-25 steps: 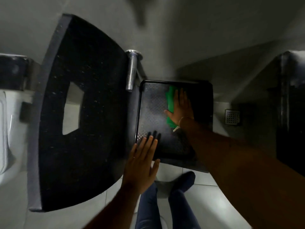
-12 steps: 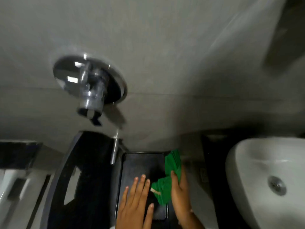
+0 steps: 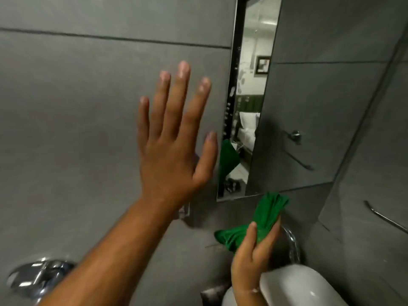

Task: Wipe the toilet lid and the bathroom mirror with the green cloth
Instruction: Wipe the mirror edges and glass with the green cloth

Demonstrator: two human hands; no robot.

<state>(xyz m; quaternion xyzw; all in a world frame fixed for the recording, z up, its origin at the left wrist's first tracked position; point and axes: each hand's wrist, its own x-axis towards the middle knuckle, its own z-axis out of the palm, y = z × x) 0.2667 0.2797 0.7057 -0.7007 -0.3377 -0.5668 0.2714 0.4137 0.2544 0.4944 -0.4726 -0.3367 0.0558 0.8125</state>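
The bathroom mirror [image 3: 254,96] hangs on the grey tiled wall at upper centre-right, seen at a steep angle. My right hand [image 3: 254,257] is low at centre-right, shut on the bunched green cloth [image 3: 265,217], which sits just below the mirror's bottom edge. A green reflection of the cloth shows in the mirror's lower left. My left hand [image 3: 174,140] is raised with fingers spread, held flat toward the wall just left of the mirror. The toilet lid is out of view.
A white basin [image 3: 309,288] sits at the bottom right with a chrome tap [image 3: 293,244] behind my right hand. A chrome wall fitting [image 3: 39,277] is at bottom left. A towel rail [image 3: 384,219] runs along the right wall.
The view swung up from the toilet lid to the wall and mirror. My right hand lifted the green cloth off the lid to below the mirror. My left hand rose from the lid toward the wall.
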